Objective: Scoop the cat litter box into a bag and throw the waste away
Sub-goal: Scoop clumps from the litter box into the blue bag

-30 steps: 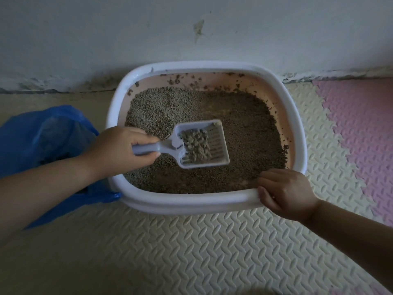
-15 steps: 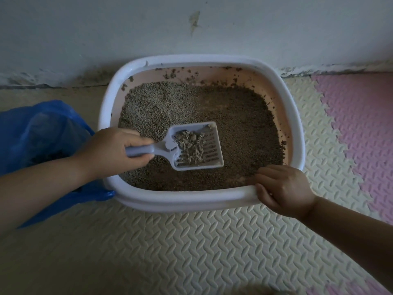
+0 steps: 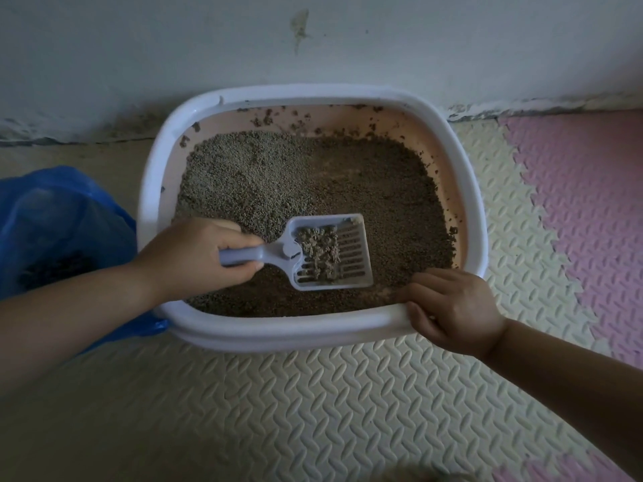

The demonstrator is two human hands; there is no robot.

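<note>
Above the litter box (image 3: 313,328), grips scoop (image 3: 288,253) with left hand (image 3: 195,259), clump (image 3: 320,252) on its slats; clutches the rim with right hand (image 3: 452,311). Could spill clump onto mat (image 3: 313,412) if tilted before reaching bag (image 3: 62,217).

Two bare arms are all of the person that shows. The left forearm (image 3: 69,328) enters from the near left edge, uncovered along its whole visible length (bare right up to the frame edge). It is broad where it enters and narrows toward the wrist. The left hand (image 3: 195,259) is small and rounded, with short fingers and soft, low knuckles. The right forearm (image 3: 574,384) enters from the near right corner, likewise uncovered, with a shallow crease across the wrist. The right hand (image 3: 455,311) has the same plump build, with short fingers and knuckles showing as faint bumps. Both arms lie in dim light.
</note>
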